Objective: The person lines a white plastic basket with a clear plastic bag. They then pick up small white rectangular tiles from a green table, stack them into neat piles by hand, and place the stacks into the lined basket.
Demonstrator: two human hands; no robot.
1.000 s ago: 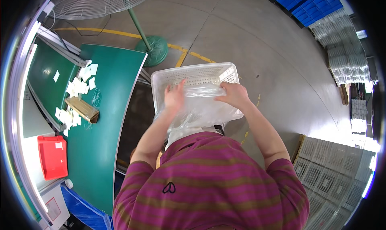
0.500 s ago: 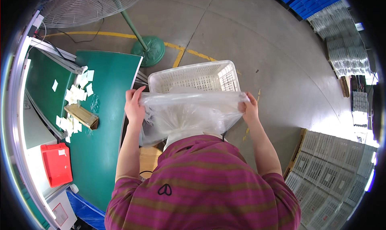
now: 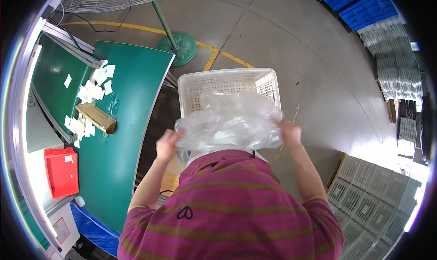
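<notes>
A large clear plastic bag (image 3: 230,123) is stretched between my two hands in front of my chest. My left hand (image 3: 167,144) grips its left edge and my right hand (image 3: 287,131) grips its right edge. Just beyond and partly under the bag stands a white perforated plastic crate (image 3: 218,85) on the floor. The bag covers the near part of the crate's inside. My striped magenta shirt fills the lower middle of the view.
To my left is a green table (image 3: 123,137) with several white slips (image 3: 93,91) and a brown cardboard box (image 3: 96,118). A red tray (image 3: 60,171) lies further left. A fan's green base (image 3: 177,46) stands ahead. White crates (image 3: 373,201) are stacked at right.
My hands have drawn back from the crate toward my chest, pulling the plastic bag up and spreading it wide between them.
</notes>
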